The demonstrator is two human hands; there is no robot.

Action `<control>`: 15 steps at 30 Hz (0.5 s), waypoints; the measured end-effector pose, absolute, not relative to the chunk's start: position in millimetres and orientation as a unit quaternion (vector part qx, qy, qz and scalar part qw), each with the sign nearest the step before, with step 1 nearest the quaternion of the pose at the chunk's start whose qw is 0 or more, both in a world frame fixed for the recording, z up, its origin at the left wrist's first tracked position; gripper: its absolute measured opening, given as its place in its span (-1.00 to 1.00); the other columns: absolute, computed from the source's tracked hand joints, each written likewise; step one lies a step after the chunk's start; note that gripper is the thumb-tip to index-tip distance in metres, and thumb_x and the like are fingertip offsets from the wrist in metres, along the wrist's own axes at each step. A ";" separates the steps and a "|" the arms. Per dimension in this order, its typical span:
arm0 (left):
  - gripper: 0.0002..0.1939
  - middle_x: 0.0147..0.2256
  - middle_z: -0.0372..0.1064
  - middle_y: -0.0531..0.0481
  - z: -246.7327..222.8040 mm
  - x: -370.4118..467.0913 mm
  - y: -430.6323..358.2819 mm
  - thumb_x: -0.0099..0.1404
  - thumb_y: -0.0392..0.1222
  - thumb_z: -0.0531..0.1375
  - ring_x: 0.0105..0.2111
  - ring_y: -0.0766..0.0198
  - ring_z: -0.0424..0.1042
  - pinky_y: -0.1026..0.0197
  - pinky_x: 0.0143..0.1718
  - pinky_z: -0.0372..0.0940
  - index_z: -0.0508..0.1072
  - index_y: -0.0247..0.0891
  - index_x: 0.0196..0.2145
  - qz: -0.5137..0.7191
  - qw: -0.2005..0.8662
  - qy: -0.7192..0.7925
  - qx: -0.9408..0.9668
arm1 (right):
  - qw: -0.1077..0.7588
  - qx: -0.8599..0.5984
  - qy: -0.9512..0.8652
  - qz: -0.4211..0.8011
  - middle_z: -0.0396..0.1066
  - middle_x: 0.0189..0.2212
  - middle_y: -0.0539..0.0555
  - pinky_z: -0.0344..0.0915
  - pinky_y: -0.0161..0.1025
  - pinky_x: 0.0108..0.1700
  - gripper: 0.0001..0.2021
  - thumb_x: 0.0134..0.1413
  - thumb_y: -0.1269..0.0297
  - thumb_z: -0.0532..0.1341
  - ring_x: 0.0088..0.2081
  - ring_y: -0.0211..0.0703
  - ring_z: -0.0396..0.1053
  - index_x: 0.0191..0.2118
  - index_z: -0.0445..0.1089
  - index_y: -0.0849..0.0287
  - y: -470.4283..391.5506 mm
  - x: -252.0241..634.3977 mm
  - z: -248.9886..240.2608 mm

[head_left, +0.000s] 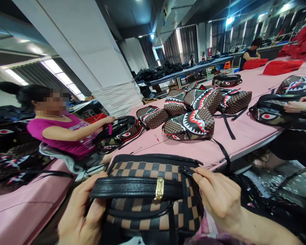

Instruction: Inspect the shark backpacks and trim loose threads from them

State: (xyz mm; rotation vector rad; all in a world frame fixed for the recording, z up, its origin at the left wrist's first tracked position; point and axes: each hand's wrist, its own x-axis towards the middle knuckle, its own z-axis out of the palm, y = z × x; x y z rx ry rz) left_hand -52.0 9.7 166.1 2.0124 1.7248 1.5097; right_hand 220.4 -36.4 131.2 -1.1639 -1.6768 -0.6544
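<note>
Close in front of me is a brown and black checkered backpack (145,170), with a black handle strap (127,187) and a gold metal buckle (159,189) across it. My left hand (83,211) is closed round the bag's left side, thumb and fingers at the end of the handle strap. At the upper right corner, my right hand (216,194) pinches a small black tab (187,172) beside the zipper; its exact kind is partly hidden by the fingers. A black zipper (155,157) runs along the bag's far edge. The bag's underside is out of sight.
Several shark-face backpacks (191,126) lie on the pink table (244,146) ahead. At left, a co-worker in a magenta shirt (63,132) handles another backpack (119,134). Another person's hands (301,105) work on a bag at right. Red bags (283,67) lie farther back.
</note>
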 end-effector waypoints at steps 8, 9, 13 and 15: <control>-0.63 -0.08 0.32 0.02 163.6 -55.3 9.6 0.19 0.09 0.05 -0.04 0.09 0.28 0.08 0.09 0.11 0.35 -0.09 -0.10 0.494 0.039 0.556 0.667 | 0.466 -0.510 -0.673 -0.264 0.48 -0.34 0.13 0.27 -0.37 -0.29 -0.79 0.10 0.60 0.04 -0.37 -0.30 0.40 -0.31 0.39 0.28 -37.4 224.4 126.6; -0.63 -0.08 0.32 0.01 163.1 -55.7 9.8 0.20 0.08 0.04 -0.04 0.09 0.28 0.08 0.09 0.11 0.34 -0.09 -0.09 0.494 0.040 0.557 0.666 | 0.471 -0.506 -0.675 -0.257 0.47 -0.34 0.13 0.28 -0.37 -0.29 -0.78 0.09 0.61 0.04 -0.36 -0.30 0.41 -0.30 0.39 0.28 -38.8 225.1 126.6; -0.62 -0.09 0.32 0.01 161.1 -58.0 12.5 0.19 0.08 0.05 -0.05 0.09 0.29 0.07 0.08 0.13 0.35 -0.10 -0.10 0.494 0.042 0.548 0.674 | 0.493 -0.475 -0.689 -0.240 0.47 -0.33 0.15 0.31 -0.35 -0.27 -0.78 0.05 0.63 0.04 -0.30 -0.25 0.42 -0.27 0.38 0.30 -39.0 223.3 128.5; -0.63 -0.09 0.32 0.00 160.5 -59.3 14.5 0.19 0.07 0.05 -0.05 0.09 0.29 0.07 0.08 0.13 0.35 -0.11 -0.10 0.494 0.039 0.545 0.676 | 0.495 -0.473 -0.687 -0.242 0.47 -0.32 0.15 0.33 -0.35 -0.26 -0.77 0.04 0.64 0.04 -0.30 -0.25 0.42 -0.28 0.38 0.29 -36.0 223.3 128.3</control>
